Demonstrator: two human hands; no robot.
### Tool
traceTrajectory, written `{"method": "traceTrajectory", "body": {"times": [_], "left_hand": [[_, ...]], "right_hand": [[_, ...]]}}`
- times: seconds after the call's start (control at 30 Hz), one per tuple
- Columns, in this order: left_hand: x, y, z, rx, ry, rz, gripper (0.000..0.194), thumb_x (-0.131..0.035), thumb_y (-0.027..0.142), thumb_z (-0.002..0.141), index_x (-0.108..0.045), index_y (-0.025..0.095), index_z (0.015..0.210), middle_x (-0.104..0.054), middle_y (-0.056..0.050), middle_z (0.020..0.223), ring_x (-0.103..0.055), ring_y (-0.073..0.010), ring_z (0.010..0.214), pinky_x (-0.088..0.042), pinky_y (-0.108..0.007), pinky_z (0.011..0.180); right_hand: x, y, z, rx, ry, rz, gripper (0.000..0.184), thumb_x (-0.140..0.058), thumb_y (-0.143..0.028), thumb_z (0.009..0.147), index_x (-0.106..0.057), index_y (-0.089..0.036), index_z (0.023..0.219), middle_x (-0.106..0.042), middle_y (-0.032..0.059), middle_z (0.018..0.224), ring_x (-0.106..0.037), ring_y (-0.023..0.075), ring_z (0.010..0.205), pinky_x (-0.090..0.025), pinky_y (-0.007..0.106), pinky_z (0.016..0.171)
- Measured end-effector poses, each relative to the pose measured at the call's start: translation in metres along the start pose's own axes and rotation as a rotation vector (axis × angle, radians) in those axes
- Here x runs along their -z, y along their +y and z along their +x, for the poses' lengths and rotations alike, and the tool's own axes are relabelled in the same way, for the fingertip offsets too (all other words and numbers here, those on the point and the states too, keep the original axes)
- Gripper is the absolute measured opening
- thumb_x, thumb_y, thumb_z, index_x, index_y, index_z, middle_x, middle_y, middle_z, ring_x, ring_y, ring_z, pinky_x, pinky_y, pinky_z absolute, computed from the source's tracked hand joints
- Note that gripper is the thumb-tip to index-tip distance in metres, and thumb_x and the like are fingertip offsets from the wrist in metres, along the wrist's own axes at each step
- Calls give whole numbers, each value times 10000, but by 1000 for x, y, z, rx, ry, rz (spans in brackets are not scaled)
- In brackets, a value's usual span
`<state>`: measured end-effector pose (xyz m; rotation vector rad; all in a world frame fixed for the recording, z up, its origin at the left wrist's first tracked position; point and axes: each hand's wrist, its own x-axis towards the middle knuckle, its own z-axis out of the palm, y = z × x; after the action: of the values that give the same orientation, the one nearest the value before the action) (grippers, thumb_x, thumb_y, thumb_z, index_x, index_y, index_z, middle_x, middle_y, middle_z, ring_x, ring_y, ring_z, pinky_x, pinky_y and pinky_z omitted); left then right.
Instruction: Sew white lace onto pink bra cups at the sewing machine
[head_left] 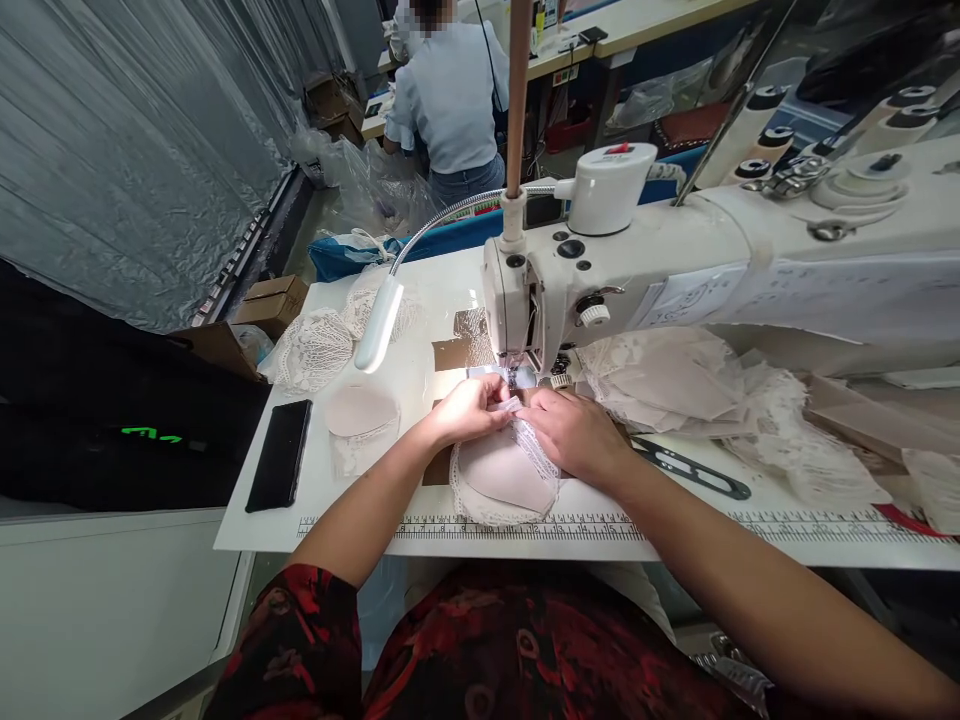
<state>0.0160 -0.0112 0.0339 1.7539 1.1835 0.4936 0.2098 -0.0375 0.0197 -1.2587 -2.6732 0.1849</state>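
Observation:
A pale padded cup with white lace trim (504, 478) lies on the white table (375, 520) just in front of the sewing machine's needle (516, 372). My left hand (471, 408) pinches the cup's upper lace edge close to the presser foot, fingers closed on the fabric. My right hand (576, 432) rests on the cup's right side, fingers curled and pressing the lace down. The needle area is partly hidden by my fingers.
The white sewing machine (675, 260) spans the right. Its gooseneck lamp (379, 325) hangs at left above another cup (361, 412). A black phone (279, 455), lace piles (315, 348), more cups (675, 385) and snips (690, 468) lie around. A person (450, 95) works behind.

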Motion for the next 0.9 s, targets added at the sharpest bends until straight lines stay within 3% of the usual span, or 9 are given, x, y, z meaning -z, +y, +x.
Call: {"method": "traceTrajectory", "body": {"times": [0.07,0.13,0.2,0.33,0.4,0.5,0.6,0.7,0.9], "left_hand": [[0,-2,1,81,-57,-82,215,-668,217,703,-571,160,886,-533,35,695,-479,-94,596,-395,-206,556],[2,-3,1,115,-108,-155,199,-685,267,708,-584,140,824,-541,22,679,-490,-95,598,-406,-210,565],[7,-5,-1,115,-68,-184,190,-668,290,729,-557,136,730,-525,23,641,-482,-90,579,-396,-207,551],[17,-7,-15,60,371,123,96,-559,243,807,-548,160,757,-492,35,606,-461,-97,552,-387,-217,536],[16,-4,-26,-59,483,309,99,-513,227,845,-588,163,831,-576,-6,718,-546,-131,672,-462,-253,634],[4,3,-38,-277,316,500,202,-497,240,880,-633,162,1008,-656,-86,1036,-603,-196,978,-505,-342,877],[-15,5,-41,-340,148,686,312,-474,265,898,-618,117,1132,-609,-150,1229,-564,-257,1131,-480,-434,982],[-25,3,-38,-340,133,791,386,-441,268,910,-593,39,1182,-554,-202,1303,-523,-296,1187,-461,-468,1013],[-20,0,-31,-351,90,820,424,-443,290,911,-554,37,1232,-525,-215,1328,-492,-306,1231,-440,-479,1036]], "right_hand": [[-1,0,0,-7,2,11,273,-459,-157,881,-692,-195,1019,-616,68,899,-510,193,836,-333,288,709],[-1,1,0,-9,6,18,278,-451,-152,882,-695,-192,1008,-613,67,888,-504,188,820,-327,285,696],[-2,1,0,-9,7,20,281,-458,-143,872,-696,-190,1014,-607,68,880,-496,187,807,-319,285,683],[-2,2,0,-11,4,17,277,-477,-143,863,-699,-196,1020,-605,67,874,-482,185,784,-300,287,654],[-2,2,0,-10,10,12,277,-471,-140,868,-700,-196,1015,-605,65,862,-477,181,771,-294,287,646],[-3,1,-1,-6,33,-6,275,-460,-159,885,-699,-198,1015,-606,64,851,-479,183,774,-292,287,653],[-3,1,-1,-7,48,-31,267,-447,-165,892,-705,-189,952,-608,63,835,-484,186,780,-291,293,667],[-3,1,-1,-27,45,-42,257,-446,-146,875,-701,-176,895,-612,59,822,-488,184,770,-291,299,676],[-2,-1,2,-84,19,-33,368,-428,-126,851,-647,-198,1138,-627,54,870,-499,197,772,-291,308,690]]}}
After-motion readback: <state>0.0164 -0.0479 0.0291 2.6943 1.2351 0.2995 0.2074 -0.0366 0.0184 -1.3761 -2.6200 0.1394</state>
